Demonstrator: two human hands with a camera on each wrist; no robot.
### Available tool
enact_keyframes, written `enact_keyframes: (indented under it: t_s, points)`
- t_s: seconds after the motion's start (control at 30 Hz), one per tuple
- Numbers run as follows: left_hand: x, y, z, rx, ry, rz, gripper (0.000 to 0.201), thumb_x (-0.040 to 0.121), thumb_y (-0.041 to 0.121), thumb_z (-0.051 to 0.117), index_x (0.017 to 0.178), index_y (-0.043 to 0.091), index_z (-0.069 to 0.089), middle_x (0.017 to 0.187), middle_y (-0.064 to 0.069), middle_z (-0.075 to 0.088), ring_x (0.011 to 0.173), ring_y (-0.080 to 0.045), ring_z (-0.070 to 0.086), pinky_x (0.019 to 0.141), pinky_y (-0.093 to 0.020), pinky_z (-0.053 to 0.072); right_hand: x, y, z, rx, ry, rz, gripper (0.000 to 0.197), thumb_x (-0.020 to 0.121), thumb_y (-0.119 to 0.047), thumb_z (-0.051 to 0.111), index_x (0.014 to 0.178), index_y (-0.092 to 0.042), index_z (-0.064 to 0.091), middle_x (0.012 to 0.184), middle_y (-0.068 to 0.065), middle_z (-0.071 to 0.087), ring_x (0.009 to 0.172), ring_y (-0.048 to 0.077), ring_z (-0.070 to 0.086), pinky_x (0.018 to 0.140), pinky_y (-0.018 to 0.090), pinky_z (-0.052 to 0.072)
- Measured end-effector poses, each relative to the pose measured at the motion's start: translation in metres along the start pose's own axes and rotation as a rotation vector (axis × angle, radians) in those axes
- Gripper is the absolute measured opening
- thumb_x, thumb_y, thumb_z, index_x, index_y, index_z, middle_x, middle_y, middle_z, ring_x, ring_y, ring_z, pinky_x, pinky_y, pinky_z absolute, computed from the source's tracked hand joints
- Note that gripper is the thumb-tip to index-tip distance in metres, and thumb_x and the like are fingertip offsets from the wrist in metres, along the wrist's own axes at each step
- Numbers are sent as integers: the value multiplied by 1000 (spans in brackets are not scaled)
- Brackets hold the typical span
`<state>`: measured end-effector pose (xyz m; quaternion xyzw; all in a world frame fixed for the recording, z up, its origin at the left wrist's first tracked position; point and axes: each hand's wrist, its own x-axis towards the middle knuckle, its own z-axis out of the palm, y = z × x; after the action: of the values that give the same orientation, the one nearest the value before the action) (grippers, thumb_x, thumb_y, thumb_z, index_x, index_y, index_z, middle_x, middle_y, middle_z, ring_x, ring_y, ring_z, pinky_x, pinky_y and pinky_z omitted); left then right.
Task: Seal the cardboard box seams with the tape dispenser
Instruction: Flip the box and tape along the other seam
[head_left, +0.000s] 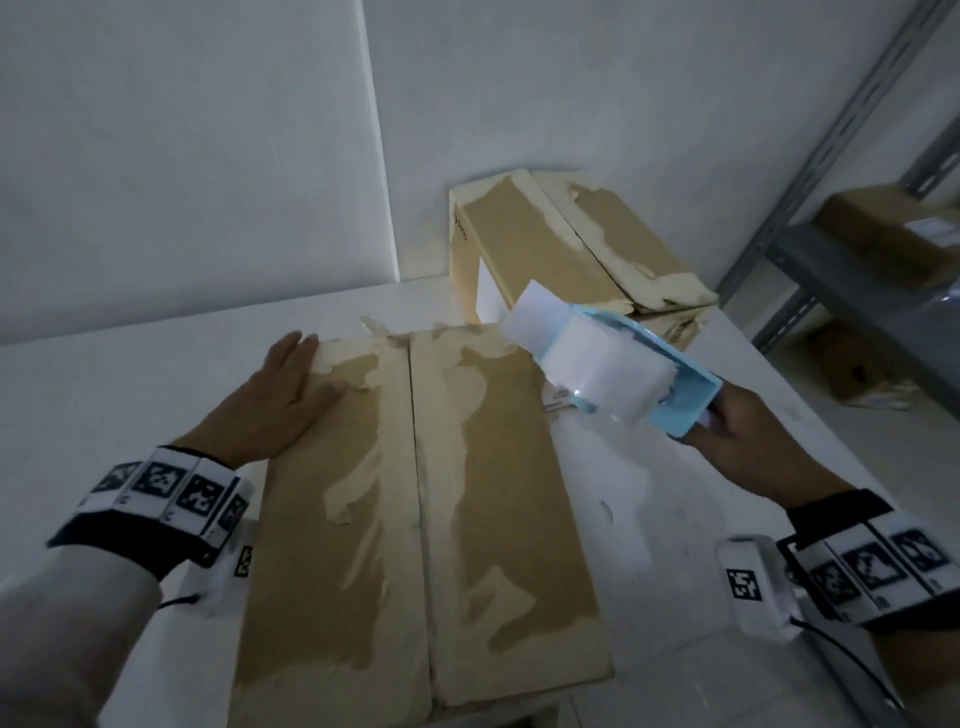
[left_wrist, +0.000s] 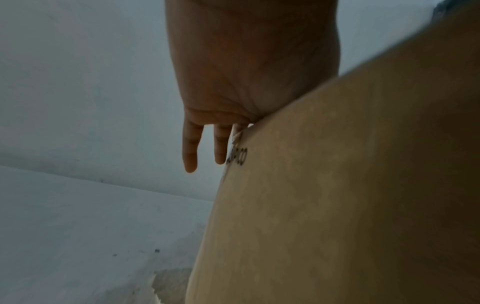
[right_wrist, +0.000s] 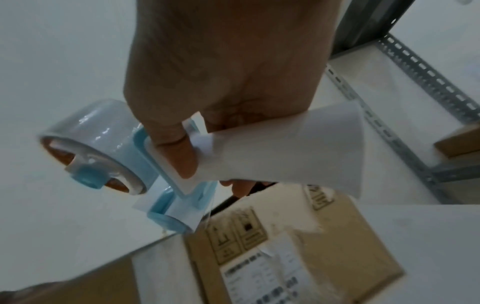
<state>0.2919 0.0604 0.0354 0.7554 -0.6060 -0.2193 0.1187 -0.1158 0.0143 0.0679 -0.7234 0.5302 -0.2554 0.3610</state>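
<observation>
Under the flat, pressing left hand (head_left: 275, 400), the cardboard box (head_left: 415, 499) is lying on the table (head_left: 130, 395); its stiff flaps are meeting at an untaped seam. Beside it, the right hand (head_left: 748, 441) is gripping the light plastic tape dispenser (head_left: 618, 374) by its handle, probably the best hold.

we are in what looks like a small stockroom or packing room. bare white walls (head_left: 208, 156) meet in a corner behind a plain white table (head_left: 675, 519). at our right stands a grey slotted-angle metal shelving rack (head_left: 810, 171) with brown cartons (head_left: 883, 228) on its shelves. worn cardboard boxes (head_left: 561, 249) with torn facing sit on the table, one bearing a shipping label (right_wrist: 259, 275).
</observation>
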Motion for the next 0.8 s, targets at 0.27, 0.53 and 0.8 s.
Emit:
enact_keyframes:
  t_s: [0.27, 0.53, 0.8]
  points:
    - [-2, 1, -1, -76, -28, -12, 110, 65, 80, 45, 147, 15, 8, 154, 1, 5, 134, -28, 32, 107, -40, 32, 42, -58, 25, 95, -3, -52, 8, 71, -24, 61, 68, -20, 55, 64, 6, 61, 56, 5, 55, 59, 17, 46]
    - [6, -14, -8, 0, -123, 69, 146, 28, 101, 22, 147, 19, 5, 156, 3, 3, 140, -18, 21, 110, -34, 26, 71, -106, 29, 70, -88, -141, 10, 78, -11, 65, 70, -15, 62, 66, 26, 61, 57, 29, 55, 61, 37, 46]
    - [0, -6, -22, 100, 8, 169, 120, 48, 96, 9, 143, 25, 27, 155, 7, 11, 129, -21, 41, 102, -35, 36, 82, -131, 35, 110, -135, -134, 11, 81, -13, 63, 70, -15, 62, 60, 5, 65, 47, 9, 55, 49, 20, 47]
